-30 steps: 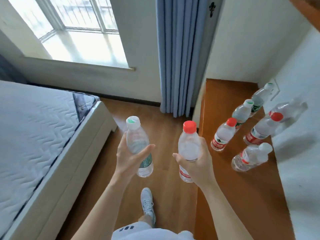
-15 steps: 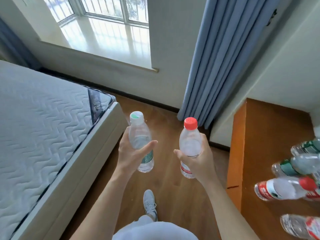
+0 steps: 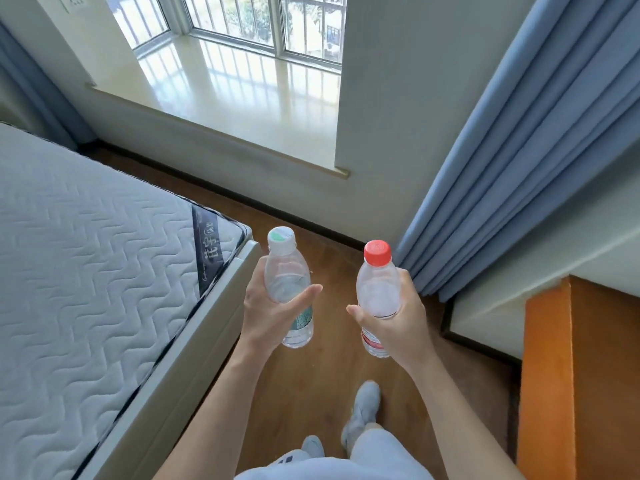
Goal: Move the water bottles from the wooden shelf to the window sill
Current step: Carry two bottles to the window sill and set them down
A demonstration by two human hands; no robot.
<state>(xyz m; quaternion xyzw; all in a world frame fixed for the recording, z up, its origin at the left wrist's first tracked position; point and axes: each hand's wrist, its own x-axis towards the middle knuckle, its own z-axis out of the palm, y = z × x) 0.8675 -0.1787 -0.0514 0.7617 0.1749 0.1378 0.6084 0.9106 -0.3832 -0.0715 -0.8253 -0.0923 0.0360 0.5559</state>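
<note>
Your left hand (image 3: 268,311): wrapped around the white-capped bottle (image 3: 289,289), thumb laid across the front of its clear body, fingers hidden behind it — a firm, closed hold.
White-capped bottle: upright with a slight lean, carried over the wooden floor (image 3: 322,382); a green label shows below your thumb and the base hangs free under your hand.
Your right hand (image 3: 398,323): closed around the red-capped bottle (image 3: 377,299), thumb pointing in towards the middle, fingers curled round the far side.
Red-capped bottle: upright, a red-and-white label near the base, held level with the other bottle and apart from it — the two do not touch.
Window sill (image 3: 249,98): pale and glossy, ahead of you and above both bottles, under the barred window (image 3: 263,19); neither bottle is on it yet.
Wooden shelf (image 3: 585,375): only its orange-brown corner shows at your right edge, well apart from both hands; what stands on it is out of view.
Mattress (image 3: 86,271): quilted white, filling your left side, with a dark tag at its corner just beside your left hand.
Curtain (image 3: 519,150): blue, hanging in folds to the floor on the right, just behind your right hand.
Your feet: a light shoe (image 3: 363,407) on the floor below the bottles, between your forearms.
</note>
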